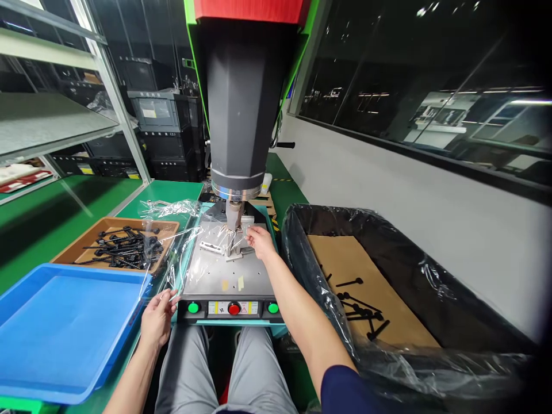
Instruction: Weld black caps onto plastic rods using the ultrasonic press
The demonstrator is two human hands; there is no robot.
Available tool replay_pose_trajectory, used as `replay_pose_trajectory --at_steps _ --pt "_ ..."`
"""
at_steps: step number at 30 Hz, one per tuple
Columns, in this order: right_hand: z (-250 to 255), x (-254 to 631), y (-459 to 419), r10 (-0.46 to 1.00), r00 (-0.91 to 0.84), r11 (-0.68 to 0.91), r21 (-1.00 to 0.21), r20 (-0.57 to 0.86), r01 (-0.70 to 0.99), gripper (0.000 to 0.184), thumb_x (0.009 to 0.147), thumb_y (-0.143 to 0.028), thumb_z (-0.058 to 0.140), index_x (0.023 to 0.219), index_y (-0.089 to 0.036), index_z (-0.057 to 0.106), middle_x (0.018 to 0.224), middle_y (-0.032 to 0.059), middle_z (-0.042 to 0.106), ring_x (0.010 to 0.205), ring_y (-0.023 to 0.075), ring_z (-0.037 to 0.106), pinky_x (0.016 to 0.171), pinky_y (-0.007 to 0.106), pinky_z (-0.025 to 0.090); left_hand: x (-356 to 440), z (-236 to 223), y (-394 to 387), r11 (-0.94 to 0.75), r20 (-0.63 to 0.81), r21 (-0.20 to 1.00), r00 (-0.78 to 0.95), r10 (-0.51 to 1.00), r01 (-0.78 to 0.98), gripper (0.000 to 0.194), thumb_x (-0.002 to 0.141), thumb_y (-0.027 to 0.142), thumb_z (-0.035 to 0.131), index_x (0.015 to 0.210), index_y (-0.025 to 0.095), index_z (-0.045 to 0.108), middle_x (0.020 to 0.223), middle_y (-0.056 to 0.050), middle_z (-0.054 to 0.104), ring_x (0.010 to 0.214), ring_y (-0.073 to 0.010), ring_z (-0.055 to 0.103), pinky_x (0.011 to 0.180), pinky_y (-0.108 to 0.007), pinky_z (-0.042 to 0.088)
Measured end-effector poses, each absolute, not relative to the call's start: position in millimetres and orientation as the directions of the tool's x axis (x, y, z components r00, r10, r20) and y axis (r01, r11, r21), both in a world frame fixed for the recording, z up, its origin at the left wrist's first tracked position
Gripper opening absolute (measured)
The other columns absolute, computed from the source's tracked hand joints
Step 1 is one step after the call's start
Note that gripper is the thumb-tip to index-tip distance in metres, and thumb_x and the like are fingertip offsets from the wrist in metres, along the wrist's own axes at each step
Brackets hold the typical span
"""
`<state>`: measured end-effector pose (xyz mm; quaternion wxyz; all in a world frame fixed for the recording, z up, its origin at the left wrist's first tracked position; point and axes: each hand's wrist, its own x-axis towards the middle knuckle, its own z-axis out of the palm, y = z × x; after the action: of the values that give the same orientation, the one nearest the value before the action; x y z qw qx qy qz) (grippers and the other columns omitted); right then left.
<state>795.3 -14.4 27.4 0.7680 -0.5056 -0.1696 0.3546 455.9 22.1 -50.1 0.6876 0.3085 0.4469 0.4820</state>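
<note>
Green tabletop (86, 201) spreads across the left of the room, beneath a metal-framed rack (47, 121), with dark stacked crates (161, 132) farther back. At the near left lies a blue tray (64, 328), its bare floor showing; just beyond it, a brown tray (60, 256) holds a heap of black stemmed parts (125, 247) with knobbed ends.

To the right of the blue tray, the person's left hand (158, 316) is closed, thumb against fingers, on the near edge of a clear plastic film (175, 253). The crinkled film runs from there up and across the left side of a machine's metal plate (215, 276), toward the small metal fixture (233, 250) below the press head (239, 115). The right hand (260, 241) is just right of the fixture, thumb and fingertips pinching the film's other end. Along the machine's near edge, a red button (234, 309) sits between two green ones.

Farther right, a bin (409, 276) lined with clear plastic holds a brown cardboard sheet (357, 259), and more black parts (362, 307) lie loosely on it. A pale wall (388, 195) with a dark window (388, 75) rises behind.
</note>
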Motion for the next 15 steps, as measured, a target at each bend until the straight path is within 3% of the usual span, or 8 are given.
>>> replay_pose_trajectory --at_steps 3,7,15 --pt "29 792 -21 0.720 0.686 0.234 -0.895 -0.103 -0.380 0.031 0.056 -0.032 0.081 0.073 -0.018 0.060 0.054 -0.0055 0.054 0.048 0.0082 0.053 0.041 0.016 0.037 455 -42 21 0.341 -0.348 0.834 0.067 0.935 -0.434 0.004 0.078 0.010 0.064 0.080 0.013 0.064 0.080 -0.005 0.070 0.065 -0.0116 0.067 0.047 -0.013 0.048" --pt "29 786 -31 0.723 0.677 0.217 -0.886 -0.137 -0.410 0.029 0.057 -0.030 0.080 0.071 -0.018 0.058 0.052 -0.0051 0.053 0.047 0.0093 0.053 0.039 0.017 0.038 450 -33 20 0.304 -0.353 0.816 -0.006 0.936 -0.492 0.008 0.080 0.006 0.060 0.081 0.012 0.064 0.077 -0.004 0.069 0.063 -0.0108 0.066 0.049 -0.013 0.051" --pt "38 788 -36 0.746 0.658 0.256 -0.868 -0.103 -0.426 0.027 0.059 -0.031 0.077 0.076 -0.019 0.060 0.058 -0.0042 0.055 0.050 0.0089 0.054 0.040 0.016 0.037 450 -24 26 0.278 -0.322 0.753 0.033 0.946 -0.596 0.008 0.080 0.009 0.059 0.081 0.014 0.064 0.074 -0.003 0.069 0.064 -0.0110 0.066 0.049 -0.013 0.053"
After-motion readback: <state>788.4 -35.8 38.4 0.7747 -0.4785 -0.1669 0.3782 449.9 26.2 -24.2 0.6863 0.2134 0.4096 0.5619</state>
